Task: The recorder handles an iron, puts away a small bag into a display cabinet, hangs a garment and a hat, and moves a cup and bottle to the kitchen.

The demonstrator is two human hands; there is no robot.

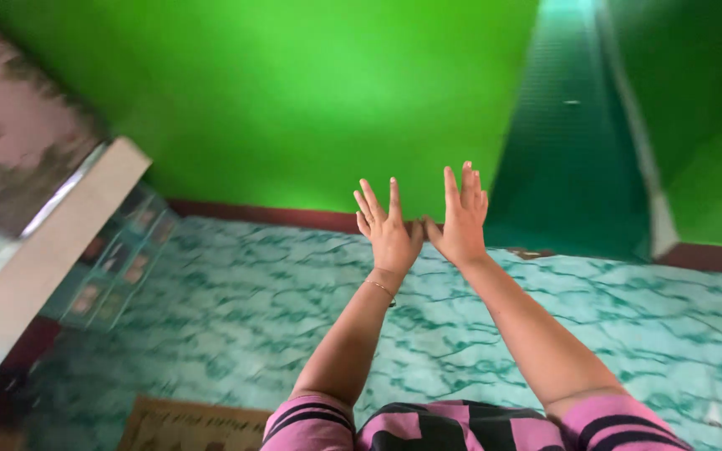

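left hand [390, 234] empty, fingers spread | right hand [461, 221] likewise | thumbs touching | floor [211, 292] beyond

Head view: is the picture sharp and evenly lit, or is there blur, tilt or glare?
Head view: tilted, with wide-angle stretch at the edges; the left hand and right hand are fairly sharp; the counter edge at left is blurred; a soft bright patch lies on the green wall; the green door is darker.
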